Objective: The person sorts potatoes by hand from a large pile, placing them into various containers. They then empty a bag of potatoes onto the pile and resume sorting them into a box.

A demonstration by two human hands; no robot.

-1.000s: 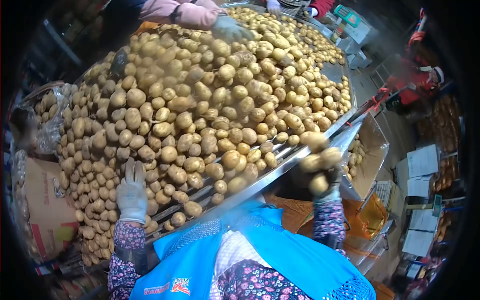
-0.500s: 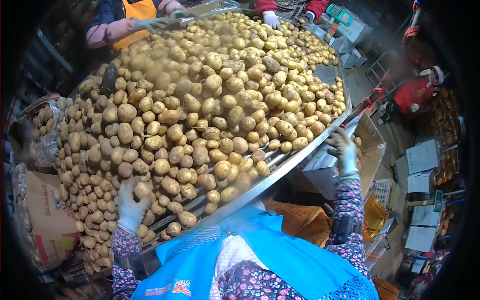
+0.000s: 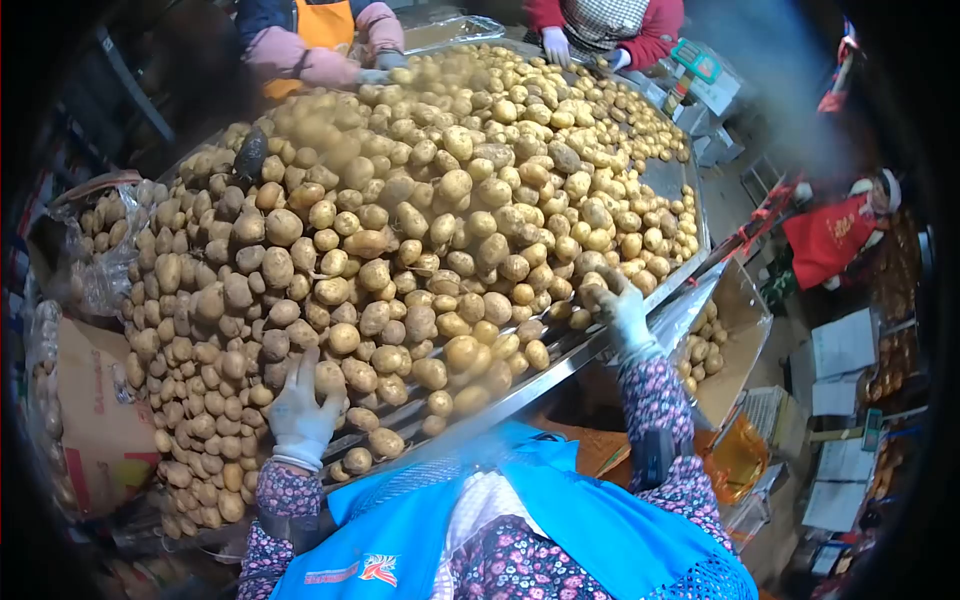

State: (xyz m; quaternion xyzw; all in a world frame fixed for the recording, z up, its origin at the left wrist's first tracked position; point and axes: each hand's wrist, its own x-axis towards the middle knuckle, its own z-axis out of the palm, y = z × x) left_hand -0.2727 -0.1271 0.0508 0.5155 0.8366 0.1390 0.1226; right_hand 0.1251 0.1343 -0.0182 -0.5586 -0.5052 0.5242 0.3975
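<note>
Both my hands wear pale work gloves. My left hand [image 3: 303,412] is at the near left edge of a large heap of potatoes [image 3: 420,215], with a potato [image 3: 330,377] between its thumb and fingers. Toward the heap's right edge, my right hand [image 3: 622,312] reaches in over the potatoes, fingers apart and slightly bent, the tips dark with dirt. Its fingertips touch potatoes near the metal rim [image 3: 550,375] of the sorting table. Several potatoes lie loose on the slats between my hands.
A cardboard box [image 3: 735,345] with potatoes stands right of the rim. At left is a banana carton [image 3: 95,415]. Across the heap work a person in an orange apron [image 3: 325,25] and one in red sleeves [image 3: 655,40]. Another person in red [image 3: 830,240] is at far right.
My right hand has moved left from beside the box, over the rim, onto the potatoes. My left hand has shifted right with the potato. The orange-aproned person's hands have moved right and lower.
</note>
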